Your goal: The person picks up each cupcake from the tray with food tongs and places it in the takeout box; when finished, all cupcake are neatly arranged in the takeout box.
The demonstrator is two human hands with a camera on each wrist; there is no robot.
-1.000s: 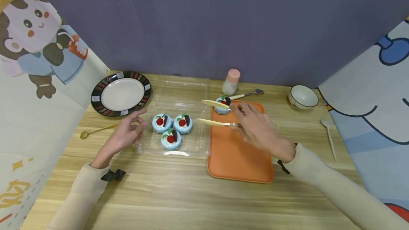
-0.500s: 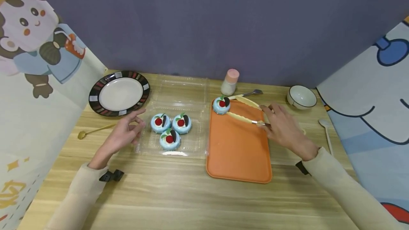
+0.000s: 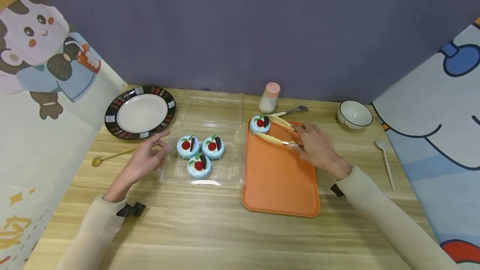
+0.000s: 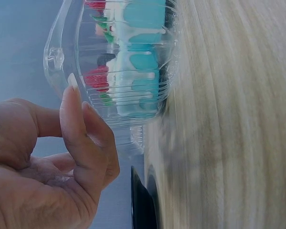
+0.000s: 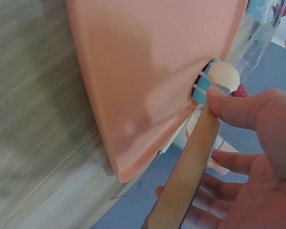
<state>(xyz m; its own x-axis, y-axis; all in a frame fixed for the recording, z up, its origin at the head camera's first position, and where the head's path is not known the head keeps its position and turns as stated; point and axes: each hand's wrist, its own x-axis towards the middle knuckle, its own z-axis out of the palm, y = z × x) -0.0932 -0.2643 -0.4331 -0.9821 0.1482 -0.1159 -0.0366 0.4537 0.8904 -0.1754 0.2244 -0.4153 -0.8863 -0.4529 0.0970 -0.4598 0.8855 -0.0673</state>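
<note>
My right hand (image 3: 316,147) grips a pair of tongs (image 3: 275,139) with cream-coloured ends, thumb on one arm and fingers on the other. The spread tong tips sit at either side of a small light-blue cake (image 3: 259,124), topped with a red berry, leaf and dark cookie. That cake sits in the far left corner of an orange tray (image 3: 281,186). My left hand (image 3: 144,159) hovers at the left edge of a clear plastic box (image 3: 228,166), its bent fingertips right at the rim. Inside the box are three matching cakes (image 3: 198,166).
A dark-rimmed plate (image 3: 140,134) is at the back left, with a gold spoon (image 3: 112,153) before it. Behind the tray are a pink-capped shaker (image 3: 269,98) and a fork (image 3: 296,110). A white bowl (image 3: 354,115) and a pale spoon (image 3: 386,159) lie at right.
The tongs first drew back to the right, away from the cake on the tray, then came left again so their tips flank it. The left hand stayed by the box.
</note>
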